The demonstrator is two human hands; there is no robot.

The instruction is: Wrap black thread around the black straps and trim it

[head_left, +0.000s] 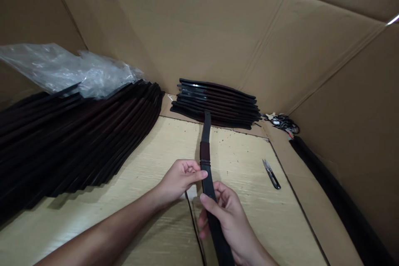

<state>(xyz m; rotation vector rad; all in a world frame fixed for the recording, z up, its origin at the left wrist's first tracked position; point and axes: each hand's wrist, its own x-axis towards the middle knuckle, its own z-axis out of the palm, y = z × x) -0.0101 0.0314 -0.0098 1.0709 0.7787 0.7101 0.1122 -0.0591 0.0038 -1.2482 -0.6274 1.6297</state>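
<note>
A long dark strap (206,141) with a brown band round it runs from bottom centre up toward the back. My right hand (225,216) is wrapped round its lower part, thumb on top. My left hand (179,178) pinches the strap's edge just below the brown band, fingers curled. The strap's far tip reaches a small stack of similar dark strips (218,104) at the back.
A large pile of dark strips (71,141) lies at the left, with a clear plastic bag (68,70) on it. Small thread snips (272,173) lie on the pale wooden board (249,199) to the right. Cardboard walls (218,25) enclose the space. Tangled cords (283,122) sit at back right.
</note>
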